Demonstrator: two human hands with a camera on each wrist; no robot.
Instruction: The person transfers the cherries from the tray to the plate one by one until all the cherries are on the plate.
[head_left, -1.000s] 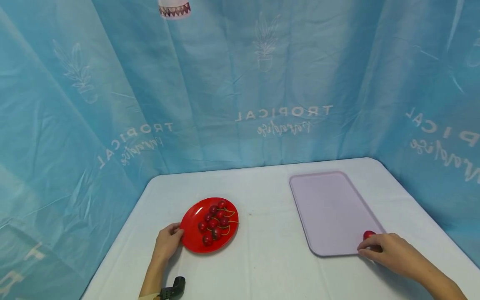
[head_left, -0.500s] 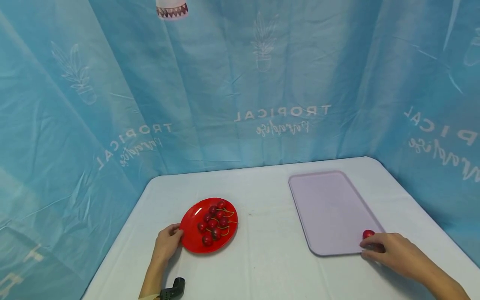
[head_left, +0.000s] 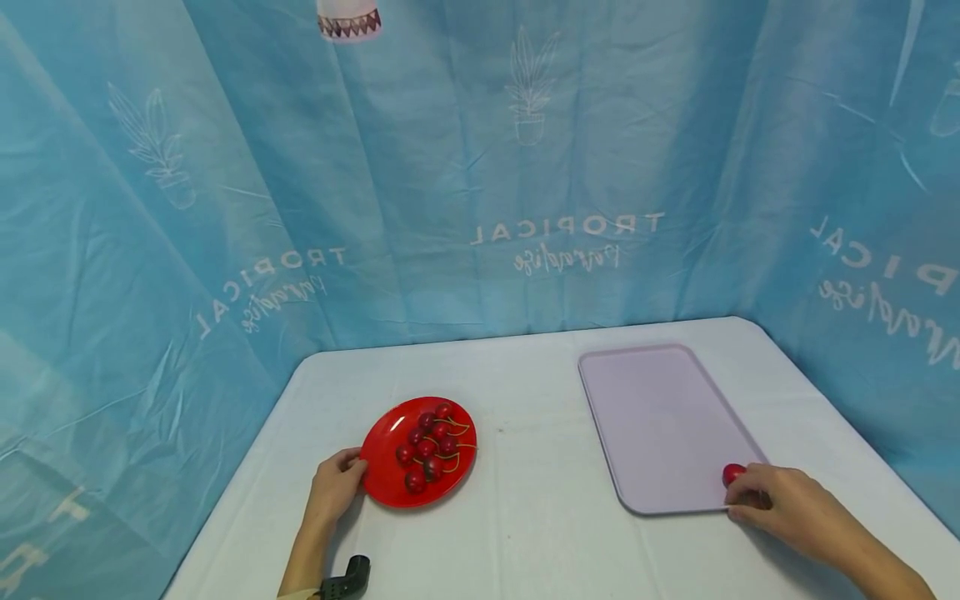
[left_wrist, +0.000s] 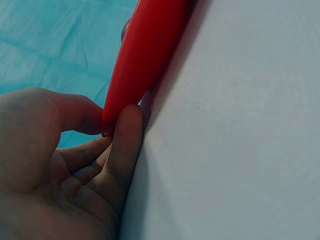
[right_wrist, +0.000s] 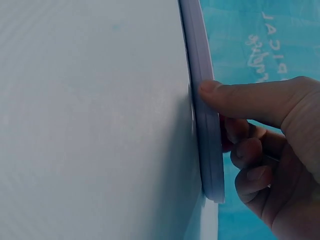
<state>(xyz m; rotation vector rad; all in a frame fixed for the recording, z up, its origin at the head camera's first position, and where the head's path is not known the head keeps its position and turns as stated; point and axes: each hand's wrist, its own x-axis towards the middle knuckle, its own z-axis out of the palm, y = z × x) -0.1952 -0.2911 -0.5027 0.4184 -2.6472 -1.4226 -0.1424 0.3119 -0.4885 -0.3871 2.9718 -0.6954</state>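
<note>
At the left of the head view, my left hand [head_left: 335,486] pinches the rim of a round red plate [head_left: 380,479]. The left wrist view shows the thumb on top of the plate [left_wrist: 145,55] and the fingers beneath it. Several dark red cherries [head_left: 427,447] with green stems lie on the plate. At the right, my right hand [head_left: 787,508] grips the near right corner of a pale lilac tray [head_left: 667,425]. Its thumb lies against the outer wall of the tray [right_wrist: 205,140], with curled fingers on the inner side. One cherry [head_left: 733,475] sits in that corner beside the fingertips, partly hidden by them.
A white cloth [head_left: 540,467] covers the table, between the plate and the tray. Blue curtains [head_left: 450,167] with printed plants and lettering enclose the back and sides. A dark strap with a device [head_left: 348,577] sits on my left wrist.
My right hand has shifted slightly to the right along the tray's near edge. The single cherry has moved a little left and toward me. My left hand and the plate stay put.
</note>
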